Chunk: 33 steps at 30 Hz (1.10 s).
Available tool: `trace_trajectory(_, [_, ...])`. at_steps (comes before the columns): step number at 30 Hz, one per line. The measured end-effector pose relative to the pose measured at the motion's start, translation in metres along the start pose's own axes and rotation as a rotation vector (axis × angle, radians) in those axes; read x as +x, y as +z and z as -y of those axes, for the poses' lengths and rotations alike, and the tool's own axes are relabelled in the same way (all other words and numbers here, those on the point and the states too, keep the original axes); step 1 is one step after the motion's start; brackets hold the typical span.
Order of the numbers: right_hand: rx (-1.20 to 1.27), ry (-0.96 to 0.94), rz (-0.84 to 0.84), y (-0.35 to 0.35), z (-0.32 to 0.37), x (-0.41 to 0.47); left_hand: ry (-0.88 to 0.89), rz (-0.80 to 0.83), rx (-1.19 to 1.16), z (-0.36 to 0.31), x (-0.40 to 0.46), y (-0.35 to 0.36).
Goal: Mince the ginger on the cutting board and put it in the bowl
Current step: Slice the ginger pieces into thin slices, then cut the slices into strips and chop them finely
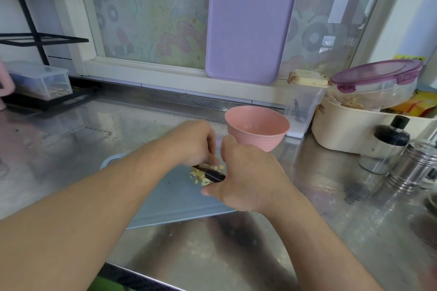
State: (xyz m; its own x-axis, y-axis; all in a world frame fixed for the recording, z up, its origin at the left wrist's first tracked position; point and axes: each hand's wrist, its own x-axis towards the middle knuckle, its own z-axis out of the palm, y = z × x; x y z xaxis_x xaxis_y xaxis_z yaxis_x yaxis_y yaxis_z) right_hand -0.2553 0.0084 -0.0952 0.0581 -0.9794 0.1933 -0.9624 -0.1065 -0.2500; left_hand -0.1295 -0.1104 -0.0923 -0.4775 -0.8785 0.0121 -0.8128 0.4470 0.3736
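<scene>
R hand point(246, 177) grip curled on knife point(210, 173); L hand point(194, 143) fingers curled over ginger point(201, 176) bits, mid cutting board point(175, 196). Bowl point(257, 126) at 1 o'clock on counter point(94, 130).

under the fingertips point(210, 160) of the left hand point(191, 142): ginger point(201, 176) scattered on the cutting board point(175, 198), itself flat on the counter point(331, 220). crossing the ginger between both hands: what seems to be a knife point(209, 172), its near end inside the right hand point(248, 179). just beyond the fingers, slightly right: bowl point(257, 126) on the counter, off the board. behind the bowl, leaning against the window: tray point(248, 19). far right of the fingers: tub point(354, 134), lidded container point(376, 85) in it, shakers point(402, 160) in front.
</scene>
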Motion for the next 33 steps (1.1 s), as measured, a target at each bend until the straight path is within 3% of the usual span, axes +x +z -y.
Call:
trace_trajectory(10, [-0.045,-0.039,-0.041,0.001,-0.003,-0.002,0.100,-0.125,-0.247,0.014,-0.016,-0.009])
trace_trajectory(16, [0.013,-0.020,-0.054,0.007,-0.014,0.003,0.114,-0.526,-0.514,0.030,-0.022,-0.021])
trace_trajectory(21, [0.311,0.126,-0.072,0.008,-0.024,0.010,0.023,-0.842,-0.706,0.045,-0.033,-0.023])
trace_trajectory(23, [0.458,0.146,-0.068,0.009,-0.025,0.012,-0.053,-0.744,-0.605,0.054,-0.037,-0.011])
trace_trajectory(27, [0.664,0.164,-0.078,0.006,-0.020,0.011,-0.150,-0.351,-0.025,0.069,-0.037,0.016])
trace_trajectory(30, [0.713,0.197,-0.087,0.006,-0.018,0.010,-0.170,-0.292,0.227,0.065,-0.036,0.020])
trace_trajectory(33, [0.719,0.211,-0.103,0.009,-0.018,0.011,-0.185,-0.320,0.182,0.066,-0.034,0.020])
